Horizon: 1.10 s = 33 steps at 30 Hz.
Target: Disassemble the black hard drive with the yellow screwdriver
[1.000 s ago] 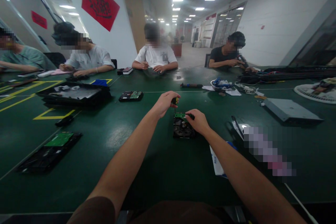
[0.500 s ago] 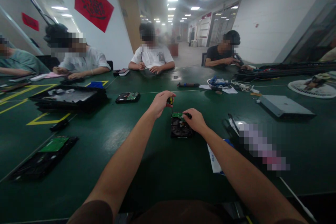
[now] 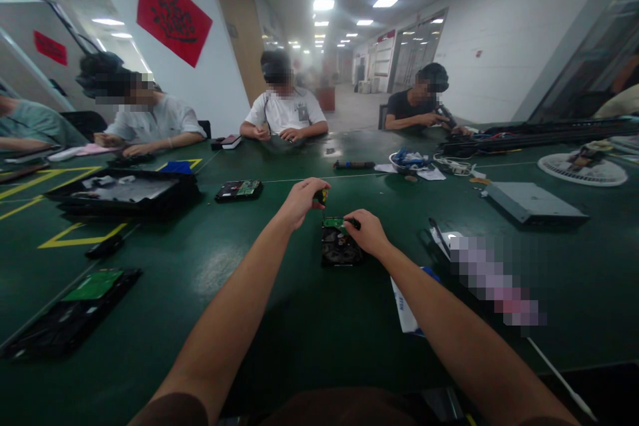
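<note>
A hard drive (image 3: pixel 341 249) lies on the green table in front of me, its green circuit board (image 3: pixel 333 221) showing at the far end. My left hand (image 3: pixel 305 201) is closed around a screwdriver (image 3: pixel 322 197) with a black and yellow handle. Its thin shaft points down at the board's far left corner; whether the tip touches is too small to tell. At the drive's right side, my right hand (image 3: pixel 368 231) pinches a small black piece (image 3: pixel 354 223) above the board; its kind is unclear.
Another drive (image 3: pixel 238 190) lies farther back, and a larger black device with a green board (image 3: pixel 74 313) sits at left. A black tray (image 3: pixel 124 193) stands behind it. To the right are a grey metal box (image 3: pixel 536 202) and a blue-white packet (image 3: pixel 407 303). Several people sit opposite.
The whole view has shifted slightly, with the scene sitting a little lower and farther left. Both hands keep their places and grips at the hard drive.
</note>
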### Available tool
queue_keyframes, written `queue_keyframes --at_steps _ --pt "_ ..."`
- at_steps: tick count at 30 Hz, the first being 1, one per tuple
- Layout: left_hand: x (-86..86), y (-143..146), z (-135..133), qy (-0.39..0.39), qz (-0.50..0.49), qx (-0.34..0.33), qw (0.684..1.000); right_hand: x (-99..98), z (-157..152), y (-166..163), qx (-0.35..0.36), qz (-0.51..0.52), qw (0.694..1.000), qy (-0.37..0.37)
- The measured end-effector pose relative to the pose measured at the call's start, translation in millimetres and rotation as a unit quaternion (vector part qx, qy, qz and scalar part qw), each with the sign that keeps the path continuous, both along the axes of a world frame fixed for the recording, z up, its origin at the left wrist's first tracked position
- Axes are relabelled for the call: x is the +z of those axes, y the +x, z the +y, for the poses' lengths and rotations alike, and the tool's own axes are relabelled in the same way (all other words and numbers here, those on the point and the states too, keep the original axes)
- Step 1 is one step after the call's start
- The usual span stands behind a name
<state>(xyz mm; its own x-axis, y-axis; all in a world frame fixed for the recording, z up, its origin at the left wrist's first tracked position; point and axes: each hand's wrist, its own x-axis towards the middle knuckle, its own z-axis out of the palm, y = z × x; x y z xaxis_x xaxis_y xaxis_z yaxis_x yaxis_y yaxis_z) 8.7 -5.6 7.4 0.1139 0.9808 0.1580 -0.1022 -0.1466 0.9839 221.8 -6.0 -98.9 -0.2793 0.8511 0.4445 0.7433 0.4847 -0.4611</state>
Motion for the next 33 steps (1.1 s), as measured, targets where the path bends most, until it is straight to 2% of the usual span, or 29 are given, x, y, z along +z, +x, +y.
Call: queue_keyframes --at_steps 3,6,9,12,15,23,26,33 --pt "-2.2 2.4 0.8 -0.046 -0.045 -0.037 0.997 -1.9 0.8 0.7 0.003 0.001 1.000 0.005" --pt "-4.2 3.2 3.2 -0.051 -0.069 -0.020 0.996 -3.2 1.5 1.1 0.003 0.003 1.000 0.007" --pt "-3.6 0.5 4.8 0.008 0.007 0.040 0.999 -3.5 2.1 0.9 0.004 0.007 1.000 0.004" --pt "-1.0 -2.6 4.4 0.070 0.121 0.107 0.984 -3.1 2.5 0.1 0.009 0.013 1.000 0.007" --pt "1.3 -3.0 3.5 0.089 0.152 0.104 0.979 -2.7 2.7 -0.3 0.008 0.015 1.000 0.010" --pt "-1.5 -2.0 8.3 0.043 0.054 0.068 0.995 -2.7 2.5 0.7 0.006 0.011 1.000 0.008" --pt "-4.7 0.6 10.5 0.059 0.025 0.058 0.996 -3.2 2.6 0.7 0.004 0.016 1.000 0.008" --pt "-17.6 21.2 9.8 0.117 -0.028 0.164 0.979 -4.1 4.2 1.3 0.006 0.013 1.000 0.004"
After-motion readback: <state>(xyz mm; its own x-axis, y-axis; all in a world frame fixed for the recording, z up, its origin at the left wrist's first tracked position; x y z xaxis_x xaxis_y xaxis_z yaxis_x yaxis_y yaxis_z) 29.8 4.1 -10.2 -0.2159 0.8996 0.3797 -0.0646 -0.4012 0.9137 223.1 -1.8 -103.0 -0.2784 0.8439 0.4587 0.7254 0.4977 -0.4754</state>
